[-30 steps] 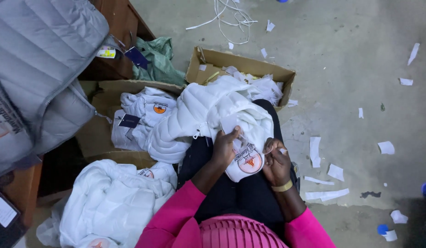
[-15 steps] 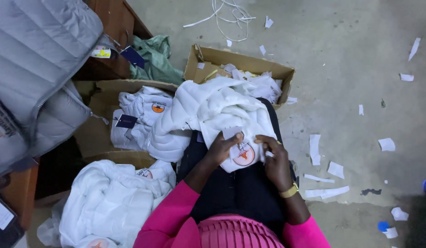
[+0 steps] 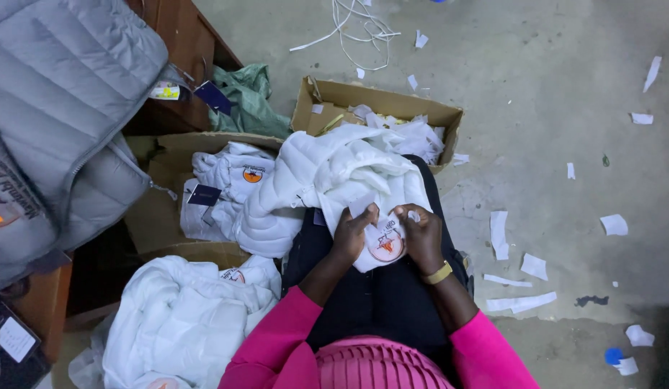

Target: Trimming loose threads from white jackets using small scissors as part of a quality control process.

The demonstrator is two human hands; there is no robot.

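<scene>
I see my left hand (image 3: 352,234) and right hand (image 3: 421,234) both pinching the white jacket (image 3: 334,173); its round emblem (image 3: 386,245) between them is partly hidden.

White quilted jacket (image 3: 327,173) draped across lap over dark trousers, bulk bunched toward cardboard boxes, lower edge pulled toward body; round orange-and-white emblem (image 3: 386,245) on fabric faces up between both hands; small white paper scrap (image 3: 362,206) sits at jacket's edge just above left hand's fingers; puffy, crumpled, folds heaped, sleeve trailing left over box rim
</scene>
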